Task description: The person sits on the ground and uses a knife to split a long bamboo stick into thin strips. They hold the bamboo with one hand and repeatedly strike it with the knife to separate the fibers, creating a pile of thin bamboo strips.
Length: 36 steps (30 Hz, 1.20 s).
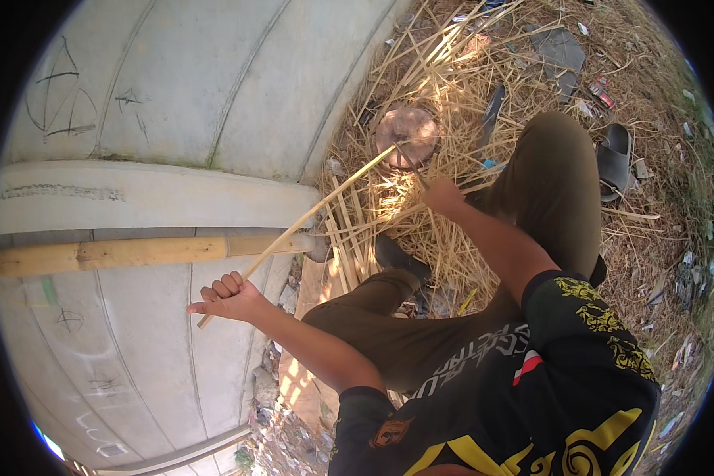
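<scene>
Left hand (234,301) grips the light, springy-looking strip (319,207) sensibly near its lower-left end; right hand (444,196) clasps a blade (410,164).

Smooth strip (313,213), apparently bamboo.

The ground (650,230) is carrying loose straw-coloured strips (452,258) beneath and around the right fingers (435,191). A round block (407,135) is resting just beyond them, and a dark sandal (614,159) is lying well to their right.
</scene>
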Available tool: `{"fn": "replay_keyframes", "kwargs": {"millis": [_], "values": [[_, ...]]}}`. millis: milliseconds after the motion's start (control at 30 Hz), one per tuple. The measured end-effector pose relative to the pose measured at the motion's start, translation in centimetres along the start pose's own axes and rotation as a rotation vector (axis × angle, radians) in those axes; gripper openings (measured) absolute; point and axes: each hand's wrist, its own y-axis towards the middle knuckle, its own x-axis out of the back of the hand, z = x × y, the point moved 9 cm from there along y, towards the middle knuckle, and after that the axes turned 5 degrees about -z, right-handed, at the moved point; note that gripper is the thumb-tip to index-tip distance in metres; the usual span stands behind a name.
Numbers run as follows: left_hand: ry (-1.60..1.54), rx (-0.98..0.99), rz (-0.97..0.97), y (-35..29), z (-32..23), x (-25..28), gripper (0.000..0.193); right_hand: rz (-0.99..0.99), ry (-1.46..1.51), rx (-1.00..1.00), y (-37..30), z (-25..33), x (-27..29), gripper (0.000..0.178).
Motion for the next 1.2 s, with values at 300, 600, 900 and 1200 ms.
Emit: {"fn": "replay_keyframes", "kwargs": {"millis": [300, 600, 900, 1200], "values": [[0.003, 0.005, -0.057, 0.0, -0.2, 0.4, 0.068, -0.201, 0.324, 0.751, -5.6, 13.5, 5.4, 0.024], [-0.013, 0.014, -0.023, 0.1, -0.3, -0.1, 0.068, 0.040, 0.078, -0.102, -0.5, -0.9, -0.5, 0.037], [0.030, -0.010, -0.012, -0.2, -0.3, -0.7, 0.068, -0.251, 0.248, 0.859, -6.0, 13.3, 4.4, 0.022], [0.031, 0.000, -0.089, -0.1, -0.6, 0.0, 0.066, 0.091, 0.025, -0.191, -1.7, -3.2, -2.0, 0.037]]}}
